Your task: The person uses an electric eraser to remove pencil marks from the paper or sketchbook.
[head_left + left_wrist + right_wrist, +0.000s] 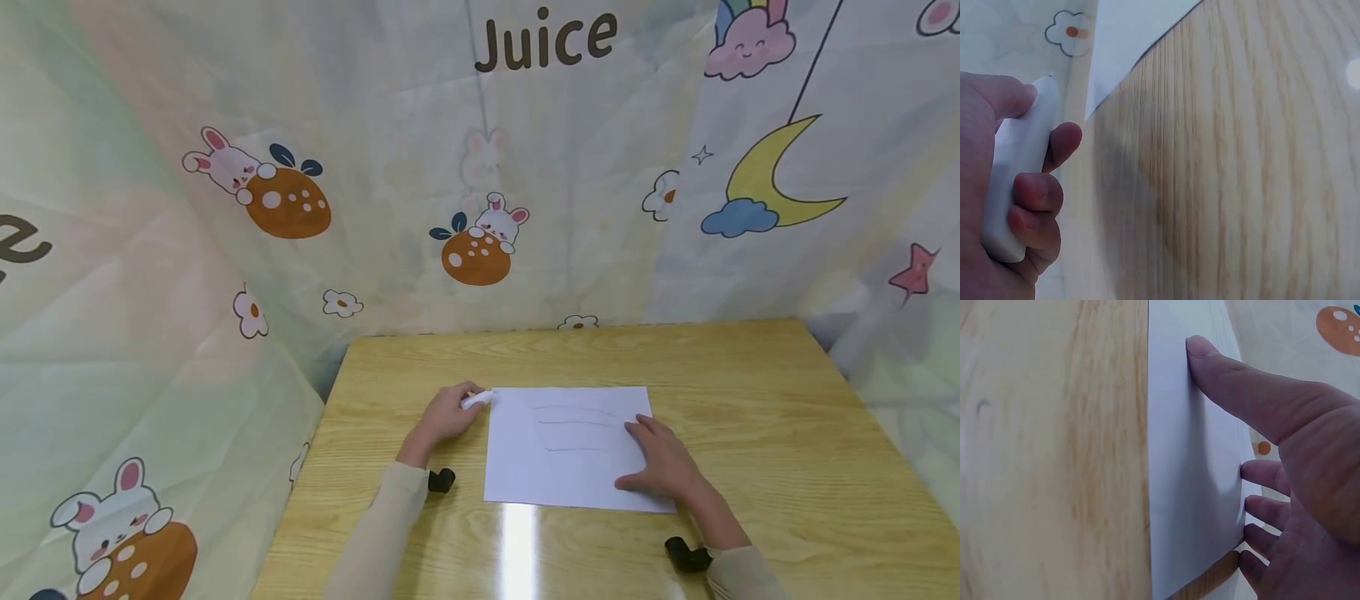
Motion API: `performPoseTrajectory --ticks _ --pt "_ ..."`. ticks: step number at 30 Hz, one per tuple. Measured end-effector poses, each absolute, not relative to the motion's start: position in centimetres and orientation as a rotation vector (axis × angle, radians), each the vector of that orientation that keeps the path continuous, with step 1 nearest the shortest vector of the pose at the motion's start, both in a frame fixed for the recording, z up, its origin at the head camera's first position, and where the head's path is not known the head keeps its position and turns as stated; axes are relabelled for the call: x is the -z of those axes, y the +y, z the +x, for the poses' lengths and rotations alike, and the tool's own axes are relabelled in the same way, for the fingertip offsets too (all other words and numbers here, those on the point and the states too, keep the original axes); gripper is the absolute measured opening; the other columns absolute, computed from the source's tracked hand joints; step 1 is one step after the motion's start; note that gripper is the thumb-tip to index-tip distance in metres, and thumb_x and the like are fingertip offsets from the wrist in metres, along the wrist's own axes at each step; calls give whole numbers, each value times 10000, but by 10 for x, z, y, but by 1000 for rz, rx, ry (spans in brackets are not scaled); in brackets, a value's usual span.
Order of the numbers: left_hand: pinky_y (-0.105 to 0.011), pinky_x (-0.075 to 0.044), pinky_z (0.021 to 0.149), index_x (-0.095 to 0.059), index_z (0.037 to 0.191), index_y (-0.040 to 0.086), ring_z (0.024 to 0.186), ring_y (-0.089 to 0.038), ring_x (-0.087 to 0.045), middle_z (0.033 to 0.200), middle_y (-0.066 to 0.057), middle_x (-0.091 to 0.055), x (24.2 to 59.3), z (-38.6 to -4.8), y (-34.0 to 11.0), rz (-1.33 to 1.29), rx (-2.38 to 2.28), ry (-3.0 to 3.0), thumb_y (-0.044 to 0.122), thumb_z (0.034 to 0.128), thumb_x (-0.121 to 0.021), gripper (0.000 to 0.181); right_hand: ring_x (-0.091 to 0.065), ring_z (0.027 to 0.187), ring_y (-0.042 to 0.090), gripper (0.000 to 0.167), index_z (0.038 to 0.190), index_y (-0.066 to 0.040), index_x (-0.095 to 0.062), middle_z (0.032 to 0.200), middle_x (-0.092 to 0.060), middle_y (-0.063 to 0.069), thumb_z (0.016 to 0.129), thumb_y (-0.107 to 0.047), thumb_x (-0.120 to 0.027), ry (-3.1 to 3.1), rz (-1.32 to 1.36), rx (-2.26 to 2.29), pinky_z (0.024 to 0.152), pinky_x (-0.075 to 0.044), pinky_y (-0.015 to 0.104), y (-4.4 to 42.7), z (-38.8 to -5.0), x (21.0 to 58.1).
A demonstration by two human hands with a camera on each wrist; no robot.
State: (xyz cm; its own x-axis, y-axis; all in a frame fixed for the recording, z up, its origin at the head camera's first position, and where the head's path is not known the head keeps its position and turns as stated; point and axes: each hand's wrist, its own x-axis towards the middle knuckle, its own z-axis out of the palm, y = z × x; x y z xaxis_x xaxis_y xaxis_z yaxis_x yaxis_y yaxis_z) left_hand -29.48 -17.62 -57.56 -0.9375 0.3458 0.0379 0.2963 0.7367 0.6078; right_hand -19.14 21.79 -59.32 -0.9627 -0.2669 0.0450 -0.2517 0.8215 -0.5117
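A sheet of white paper lies on the table, with a few thin dark lines drawn across its upper part. My left hand grips a white correction pen just beside the sheet's upper left corner. In the left wrist view, fingers curl round the pen's flat body, and its narrow tip points away from the palm. On the sheet's right side rests my right hand, thumb and fingers spread. The right wrist view shows the thumb and fingertips touching the paper.
The wood-grain table extends around the sheet on all sides. Behind it hangs a printed cloth with rabbits and flowers. Black wrist pieces sit at both wrists. A bright reflection crosses the table below the paper.
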Motion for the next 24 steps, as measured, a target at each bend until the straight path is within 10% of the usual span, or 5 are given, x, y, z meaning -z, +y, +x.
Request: performPoseTrajectory --ticks 24 --pt "-321 -476 762 -686 1128 235 848 -103 -571 1063 47 -661 565 -311 -119 746 -467 2849 342 944 -606 227 -330 1282 521 969 1339 73 -505 1413 -385 326 615 -445 -888 2989 -414 844 978 -305 658 218 -190 594"
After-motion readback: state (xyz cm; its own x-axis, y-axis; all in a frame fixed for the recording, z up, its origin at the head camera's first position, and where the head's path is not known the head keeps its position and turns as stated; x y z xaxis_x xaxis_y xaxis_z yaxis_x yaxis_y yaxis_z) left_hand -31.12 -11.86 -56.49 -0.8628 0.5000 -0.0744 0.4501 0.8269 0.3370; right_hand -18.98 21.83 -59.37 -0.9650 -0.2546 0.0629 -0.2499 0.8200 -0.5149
